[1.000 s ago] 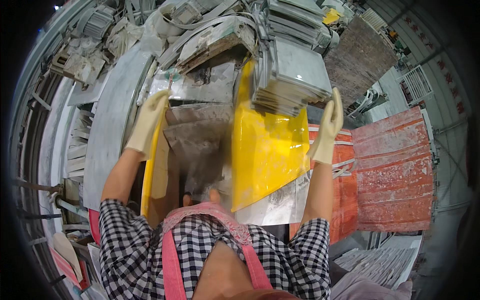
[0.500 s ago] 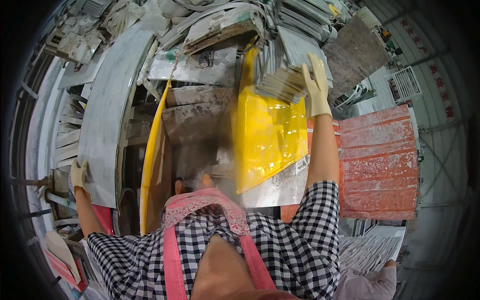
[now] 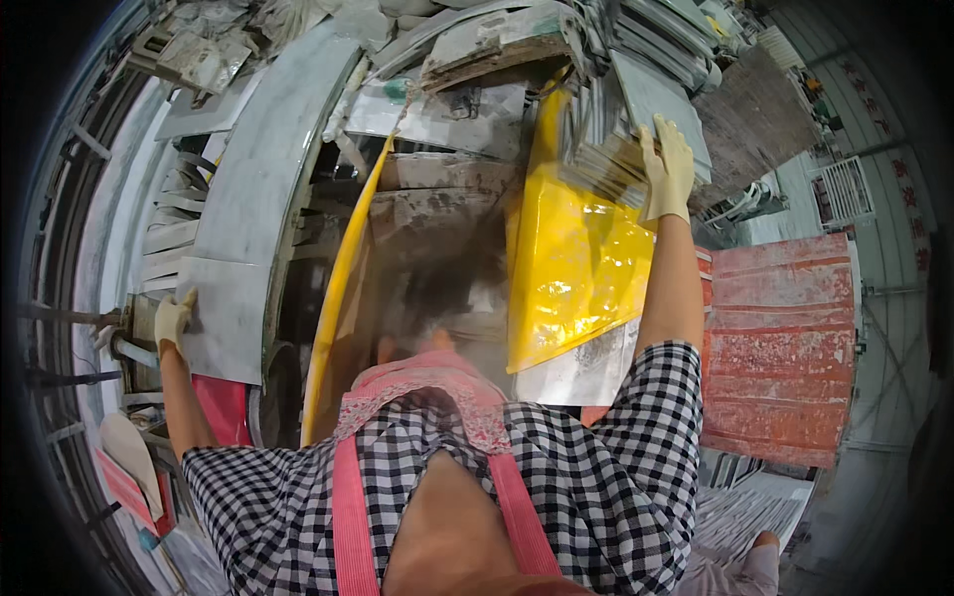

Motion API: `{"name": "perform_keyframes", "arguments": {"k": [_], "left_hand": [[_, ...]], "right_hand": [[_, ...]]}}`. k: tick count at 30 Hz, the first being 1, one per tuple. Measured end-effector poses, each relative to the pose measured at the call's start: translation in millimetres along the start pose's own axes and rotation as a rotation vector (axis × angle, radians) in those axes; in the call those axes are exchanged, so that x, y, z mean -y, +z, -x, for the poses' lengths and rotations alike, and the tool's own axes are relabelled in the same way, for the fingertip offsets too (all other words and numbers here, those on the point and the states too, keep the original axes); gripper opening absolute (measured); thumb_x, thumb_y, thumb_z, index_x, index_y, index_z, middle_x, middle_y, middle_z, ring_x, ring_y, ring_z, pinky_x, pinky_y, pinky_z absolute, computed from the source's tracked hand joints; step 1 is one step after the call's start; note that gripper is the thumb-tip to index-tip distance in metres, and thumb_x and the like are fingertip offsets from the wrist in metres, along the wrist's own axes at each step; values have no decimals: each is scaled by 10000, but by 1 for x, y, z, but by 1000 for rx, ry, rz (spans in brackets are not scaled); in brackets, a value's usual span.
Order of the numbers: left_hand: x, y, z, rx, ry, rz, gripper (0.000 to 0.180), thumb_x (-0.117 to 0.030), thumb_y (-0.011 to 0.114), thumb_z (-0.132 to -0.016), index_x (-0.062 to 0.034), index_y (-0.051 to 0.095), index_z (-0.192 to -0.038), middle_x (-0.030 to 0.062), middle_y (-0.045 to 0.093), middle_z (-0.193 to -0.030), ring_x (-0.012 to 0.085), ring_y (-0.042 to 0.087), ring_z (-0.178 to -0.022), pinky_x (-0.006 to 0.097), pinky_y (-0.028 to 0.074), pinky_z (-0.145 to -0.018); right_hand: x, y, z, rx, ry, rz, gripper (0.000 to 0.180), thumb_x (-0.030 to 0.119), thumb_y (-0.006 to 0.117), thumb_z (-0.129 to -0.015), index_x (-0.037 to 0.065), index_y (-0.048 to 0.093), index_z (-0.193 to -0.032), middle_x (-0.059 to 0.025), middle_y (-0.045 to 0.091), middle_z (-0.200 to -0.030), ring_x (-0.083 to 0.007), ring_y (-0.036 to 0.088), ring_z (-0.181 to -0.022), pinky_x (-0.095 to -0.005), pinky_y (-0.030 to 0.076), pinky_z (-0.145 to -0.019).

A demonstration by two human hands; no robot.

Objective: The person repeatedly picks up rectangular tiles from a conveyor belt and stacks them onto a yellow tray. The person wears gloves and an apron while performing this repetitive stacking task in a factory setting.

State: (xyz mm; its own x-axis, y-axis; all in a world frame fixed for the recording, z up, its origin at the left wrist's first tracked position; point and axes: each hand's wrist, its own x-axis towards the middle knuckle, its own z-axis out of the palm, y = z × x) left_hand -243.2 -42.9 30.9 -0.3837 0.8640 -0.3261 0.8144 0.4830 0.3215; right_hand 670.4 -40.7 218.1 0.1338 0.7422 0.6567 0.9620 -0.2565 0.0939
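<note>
My left hand [image 3: 174, 321], in a pale rubber glove, grips the left edge of a grey tile [image 3: 227, 310]. That tile lies over the near end of a long pale grey slab [image 3: 263, 149]. On the right, my gloved right hand [image 3: 668, 171] rests with outstretched fingers against the face of a grey tile [image 3: 656, 94]. This tile leans at the front of a stack of thin tiles [image 3: 601, 149], whose edges show to the left of the hand. Beneath the stack hangs a shiny yellow sheet [image 3: 576, 268].
Another yellow sheet edge [image 3: 348, 278] borders the dark gap before me. A worn red panel [image 3: 780, 348] stands to the right, near a brown board [image 3: 760, 104]. At lower right, a person's sleeve [image 3: 730, 571] shows beside stacked strips [image 3: 750, 512]. Metal bars [image 3: 75, 318] run along the left.
The view has shifted, so most things sit farther right. A separate tile now shows at the slab's near end, under my left hand. My right hand stays at the stack.
</note>
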Motion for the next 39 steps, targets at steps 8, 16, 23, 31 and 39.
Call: {"name": "perform_keyframes", "arguments": {"k": [8, 16, 23, 31, 39], "left_hand": [[-47, -58, 117, 262, 155, 525, 328, -281, 761, -958, 9, 700, -1100, 19, 697, -895, 127, 625, -762, 331, 516, -648], [-120, -126, 186, -127, 93, 273, 367, -246, 705, -980, 47, 690, -1200, 102, 735, -1009, 172, 660, -886, 337, 535, -791], [-279, -156, 196, -101, 483, 935, 464, -341, 668, -1031, 52, 658, -1276, 94, 715, -1152, 152, 671, -989, 312, 527, -891], [-597, 3, 203, 651, 707, 1449, 522, -313, 627, -1024, 53, 576, -1393, 167, 639, -1371, 273, 646, -1221, 412, 517, -1058], [-809, 139, 224, 810, 657, 1286, 463, -247, 636, -1013, 69, 571, -1345, 224, 674, -1283, 366, 699, -1117, 487, 571, -969]], "right_hand": [[20, -18, 4, -154, -54, 17, 411, 447, 627, -974, 79, 718, -1130, -101, 704, -1074, -313, 671, -1014, -447, 507, -853], [27, -37, 1, -165, 5, -81, 365, 430, 640, -957, 73, 706, -924, -116, 721, -945, -361, 695, -880, -491, 542, -772], [14, -38, -2, -75, 103, -121, 320, 387, 639, -950, 74, 660, -888, -123, 729, -973, -372, 696, -884, -501, 543, -771], [-26, -44, -18, -98, 606, -1167, 445, 337, 541, -1076, 3, 637, -1354, -189, 716, -1277, -277, 682, -1184, -341, 497, -1008], [-99, -14, -6, -229, 624, -1015, 493, 343, 635, -1042, -20, 627, -1377, -199, 647, -1405, -279, 610, -1302, -363, 446, -1104]]}}
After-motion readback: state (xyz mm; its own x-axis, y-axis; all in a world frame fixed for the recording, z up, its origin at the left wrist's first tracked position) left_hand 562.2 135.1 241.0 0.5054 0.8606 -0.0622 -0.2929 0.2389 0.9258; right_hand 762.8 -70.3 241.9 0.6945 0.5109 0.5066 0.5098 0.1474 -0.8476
